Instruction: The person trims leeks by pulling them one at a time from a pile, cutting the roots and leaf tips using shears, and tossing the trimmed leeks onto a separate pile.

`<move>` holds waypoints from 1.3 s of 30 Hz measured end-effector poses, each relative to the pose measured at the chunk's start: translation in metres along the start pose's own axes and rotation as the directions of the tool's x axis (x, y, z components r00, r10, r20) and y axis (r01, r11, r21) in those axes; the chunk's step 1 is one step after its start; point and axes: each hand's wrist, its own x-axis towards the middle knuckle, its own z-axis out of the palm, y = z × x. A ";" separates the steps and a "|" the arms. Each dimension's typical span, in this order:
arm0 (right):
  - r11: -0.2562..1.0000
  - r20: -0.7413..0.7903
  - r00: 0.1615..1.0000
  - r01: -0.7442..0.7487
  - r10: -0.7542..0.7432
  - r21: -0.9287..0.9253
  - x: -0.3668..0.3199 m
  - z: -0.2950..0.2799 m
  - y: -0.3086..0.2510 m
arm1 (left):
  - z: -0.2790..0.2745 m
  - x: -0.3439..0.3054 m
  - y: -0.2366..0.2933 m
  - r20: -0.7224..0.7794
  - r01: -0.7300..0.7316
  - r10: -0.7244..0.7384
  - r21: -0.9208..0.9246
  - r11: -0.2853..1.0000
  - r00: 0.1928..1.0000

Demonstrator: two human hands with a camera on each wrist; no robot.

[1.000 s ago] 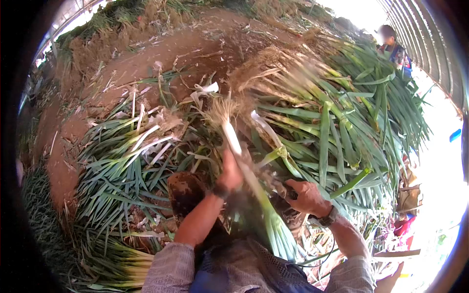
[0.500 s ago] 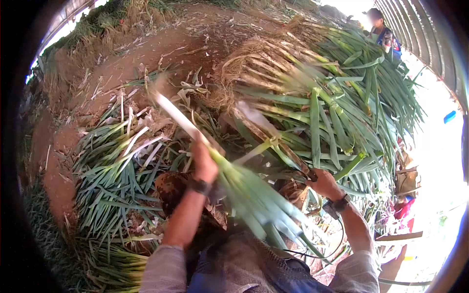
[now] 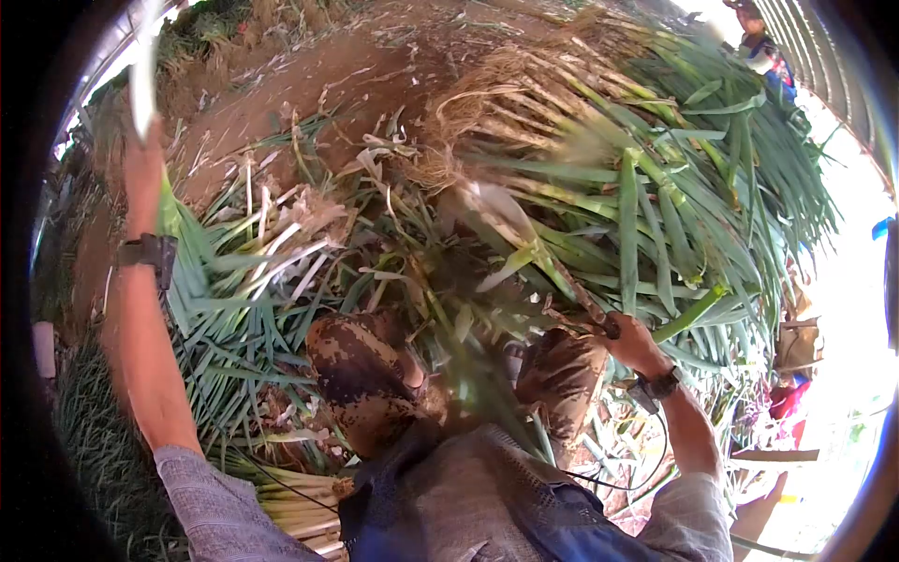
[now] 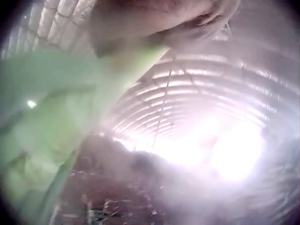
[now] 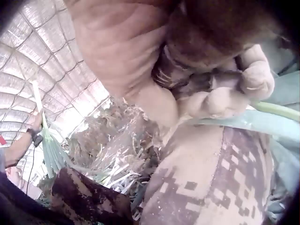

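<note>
My left hand [image 3: 143, 178] is raised at the far left of the head view. It grips a leek [image 3: 143, 80] by its shank, the white end pointing up and the leaves [image 3: 192, 248] fanning down past the wrist. Broad blurred leek leaves [image 4: 47, 103] fill the left of the left wrist view. Low on the right, my right hand [image 3: 635, 345] holds a dark-handled tool [image 5: 201, 42], fingers curled round the handle. Its narrow brown length [image 3: 585, 300] slants up and left over the right leek pile, its far end blurring among the stalks.
A large pile of rooted leeks [image 3: 674, 187] lies to the right. At left is a heap of white-stemmed leeks [image 3: 253, 318], with more stalks [image 3: 290, 506] below. My knees [image 3: 361, 384] are between them. Another person [image 3: 768, 56] is at the far right. Brown ground [image 3: 281, 94] lies beyond.
My left hand has carried the leek from the middle, in front of me, out to the far left and up. The right hand, still gripping the tool, has moved slightly right and up.
</note>
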 end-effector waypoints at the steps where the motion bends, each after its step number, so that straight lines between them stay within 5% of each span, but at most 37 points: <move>1: 1.000 0.011 1.000 0.003 -0.003 0.005 0.001 0.003 0.000 | 0.027 0.002 -0.034 0.003 0.002 -0.002 0.012 1.000 1.000; 2: 0.999 0.002 1.000 -0.010 0.009 0.043 0.001 0.004 0.000 | 0.069 -0.004 -0.072 -0.184 -0.297 0.339 0.222 0.929 0.923; 3: 0.997 -0.005 1.000 -0.023 0.024 0.077 0.001 0.005 0.000 | 0.092 -0.009 -0.094 -0.275 -0.500 0.655 0.462 0.732 0.704; 4: 0.996 -0.033 0.999 -0.015 0.018 0.087 0.001 0.009 0.004 | 0.096 -0.034 -0.064 0.029 -0.298 0.301 0.255 0.920 0.953; 5: 0.996 -0.018 1.000 -0.020 0.021 0.085 0.001 0.012 0.003 | 0.104 -0.076 -0.015 0.397 0.025 -0.084 0.150 0.988 0.914; 6: 0.997 -0.066 0.998 -0.009 0.014 0.081 -0.001 0.014 0.000 | 0.135 -0.120 0.001 0.315 -0.067 0.160 -0.286 0.956 0.935; 7: 0.997 -0.114 0.993 0.001 0.008 0.077 -0.004 0.015 -0.004 | 0.161 -0.160 0.024 0.405 0.098 0.091 -0.422 0.902 0.910; 9: 0.999 -0.099 0.995 0.013 -0.010 0.032 -0.008 0.015 -0.007 | 0.221 -0.236 0.058 0.716 0.570 -0.163 -0.375 0.731 0.679; 10: 0.999 -0.136 0.990 0.040 -0.040 0.000 -0.010 0.016 -0.007 | 0.247 -0.268 0.056 0.827 0.441 -0.074 -0.219 0.870 0.557; 11: 0.997 -0.173 0.982 0.065 -0.070 -0.034 -0.010 0.016 -0.007 | 0.293 -0.307 0.041 0.837 0.241 0.015 -0.175 0.955 0.547; 13: 0.999 -0.163 0.986 0.045 -0.045 -0.004 -0.012 0.013 -0.018 | 0.346 -0.400 0.012 0.865 0.313 0.019 -0.202 0.928 0.502; 15: 0.994 -0.145 0.984 -0.090 0.099 0.065 -0.012 0.013 -0.025 | 0.384 -0.469 -0.016 0.950 0.216 -0.141 0.081 0.973 0.278; 17: 0.982 -0.102 0.987 -0.108 0.124 0.156 -0.012 0.011 -0.028 | 0.394 -0.534 -0.055 0.935 0.364 0.023 -0.160 0.918 0.354; 19: 0.979 -0.101 0.985 -0.122 0.139 0.164 -0.008 0.013 -0.035 | 0.368 -0.546 -0.026 0.896 0.587 -0.232 -0.038 0.809 0.378; 21: 1.000 -0.181 0.983 -0.017 0.018 0.008 -0.007 0.030 -0.008 | 0.379 -0.554 -0.020 0.862 0.397 -0.364 0.215 0.892 0.352; 23: 0.978 -0.280 0.938 0.205 -0.205 -0.030 0.002 0.027 -0.026 | 0.369 -0.526 0.002 0.944 0.624 -0.325 0.284 0.728 -0.052; 25: 0.995 -0.112 0.994 0.030 -0.019 0.094 0.001 0.026 -0.014 | 0.445 -0.605 -0.048 0.877 0.615 -0.325 0.044 0.787 0.353; 26: 0.997 -0.107 0.994 0.023 -0.015 0.079 0.000 0.028 -0.009 | 0.445 -0.605 -0.042 0.859 0.623 -0.347 0.042 0.781 0.377; 28: 0.992 -0.152 0.988 0.041 -0.022 0.121 0.001 0.029 -0.010 | 0.438 -0.590 -0.022 0.766 0.827 -0.517 -0.034 0.561 0.382; 29: 0.990 -0.160 0.986 0.066 -0.046 0.124 0.001 0.028 -0.010 | 0.436 -0.577 -0.016 0.752 0.826 -0.523 -0.050 0.561 0.401; 31: 0.991 -0.149 0.989 0.009 0.011 0.137 -0.004 0.027 -0.010 | 0.428 -0.556 -0.007 0.879 0.981 -0.466 -0.014 0.196 0.106; 32: 0.989 -0.157 0.988 0.026 -0.003 0.142 -0.006 0.028 -0.011 | 0.418 -0.548 -0.007 0.776 0.642 -0.300 -0.172 0.747 0.556; 34: 0.993 -0.186 0.982 0.054 -0.034 0.107 -0.010 0.029 -0.016 | 0.345 -0.474 0.057 0.869 0.959 -0.410 -0.221 0.175 0.276; 35: 0.994 -0.203 0.978 0.064 -0.046 0.086 -0.012 0.027 -0.017 | 0.305 -0.433 0.092 0.884 0.968 -0.451 -0.208 -0.138 0.125; 36: 0.994 -0.217 0.975 0.072 -0.052 0.086 -0.013 0.027 -0.016 | 0.356 -0.467 0.069 0.903 0.882 -0.366 -0.349 -0.316 0.226; 37: 0.987 -0.223 0.971 0.117 -0.089 0.114 -0.011 0.029 -0.012 | 0.330 -0.446 0.090 0.905 0.881 -0.352 -0.353 -0.314 0.237; 39: 0.965 -0.224 0.965 0.182 -0.138 0.191 -0.009 0.032 0.005 | 0.277 -0.407 0.134 0.895 0.789 -0.139 -0.440 -0.428 0.424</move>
